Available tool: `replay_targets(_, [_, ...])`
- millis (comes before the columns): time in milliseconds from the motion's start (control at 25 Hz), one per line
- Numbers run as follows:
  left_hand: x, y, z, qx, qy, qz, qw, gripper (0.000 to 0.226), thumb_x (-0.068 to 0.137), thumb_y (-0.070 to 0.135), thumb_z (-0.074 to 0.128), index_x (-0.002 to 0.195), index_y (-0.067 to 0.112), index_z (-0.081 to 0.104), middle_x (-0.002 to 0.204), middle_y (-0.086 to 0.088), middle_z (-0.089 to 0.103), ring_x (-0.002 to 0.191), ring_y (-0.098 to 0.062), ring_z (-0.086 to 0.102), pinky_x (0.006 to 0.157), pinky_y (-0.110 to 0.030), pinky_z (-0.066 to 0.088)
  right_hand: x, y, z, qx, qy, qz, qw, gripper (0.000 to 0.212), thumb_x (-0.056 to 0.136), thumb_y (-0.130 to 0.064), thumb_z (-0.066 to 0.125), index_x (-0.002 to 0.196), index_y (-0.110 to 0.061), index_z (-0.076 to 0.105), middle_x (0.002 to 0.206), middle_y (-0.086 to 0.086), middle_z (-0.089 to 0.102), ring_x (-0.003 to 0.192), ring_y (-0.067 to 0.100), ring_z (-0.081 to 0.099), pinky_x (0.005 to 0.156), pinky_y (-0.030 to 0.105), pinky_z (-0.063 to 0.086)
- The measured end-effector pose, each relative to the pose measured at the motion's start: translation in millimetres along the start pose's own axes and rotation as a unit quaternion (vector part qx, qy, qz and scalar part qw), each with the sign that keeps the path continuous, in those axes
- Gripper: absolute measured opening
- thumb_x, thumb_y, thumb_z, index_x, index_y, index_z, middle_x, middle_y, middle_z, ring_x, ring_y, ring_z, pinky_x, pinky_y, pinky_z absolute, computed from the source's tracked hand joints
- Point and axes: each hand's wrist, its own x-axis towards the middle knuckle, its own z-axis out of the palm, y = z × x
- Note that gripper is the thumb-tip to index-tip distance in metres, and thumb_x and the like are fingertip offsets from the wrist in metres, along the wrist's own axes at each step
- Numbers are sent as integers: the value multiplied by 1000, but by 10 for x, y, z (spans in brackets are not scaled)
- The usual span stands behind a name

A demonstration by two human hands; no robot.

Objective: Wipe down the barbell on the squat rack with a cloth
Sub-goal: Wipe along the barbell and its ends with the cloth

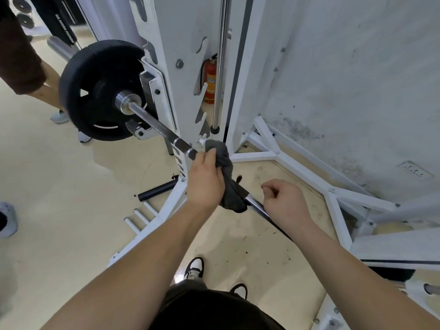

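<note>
Barbell (164, 131) rests on the white rack (166, 55), its long axis running from the black plate (95, 91) at upper left down toward lower right, near the person's body. The left hand (206, 179) grips a grey cloth (228, 172), which is bunched around the shaft about midway along the visible length. Just beyond it, the right hand (283, 203) sits over the bare shiny stretch with fingers curled; I cannot tell whether they close on the bar. A red fire extinguisher (210, 79) stands behind the rack.
</note>
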Motion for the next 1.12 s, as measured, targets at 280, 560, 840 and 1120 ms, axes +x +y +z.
replay_targets(280, [-1039,-55,-8,-78,-178,96,976,42,83,5,56,123,17,66,115,-6,72,102,-24,64,90,-34,52,73,-77,-16,13,-16,-13,1000,21,96,-15,56,104,-21,74,100,-10,70,91,13,64,82,32,52])
replay_targets(560, [-468,-413,-571,-185,-8,-223,957,33,96,15,60,127,25,59,103,10,70,96,-15,68,76,-27,52,266,-514,269,13,-63,-74,995,18,94,-17,56,92,-13,73,93,6,74,90,28,69,86,47,58])
replay_targets(840, [957,-845,-1160,-123,122,-93,981,37,93,21,72,129,20,63,116,5,69,106,-15,63,96,-28,47,811,-1249,755,-14,-114,-107,988,16,94,-24,61,98,-20,76,97,-4,74,87,15,68,86,39,57])
replay_targets(1120, [1325,-1123,-580,204,-47,103,973,38,93,15,60,131,21,62,134,-4,61,110,-38,60,90,-46,47,1171,-1433,982,-6,-71,2,997,16,88,-9,57,84,-6,71,87,10,72,89,26,67,82,40,56])
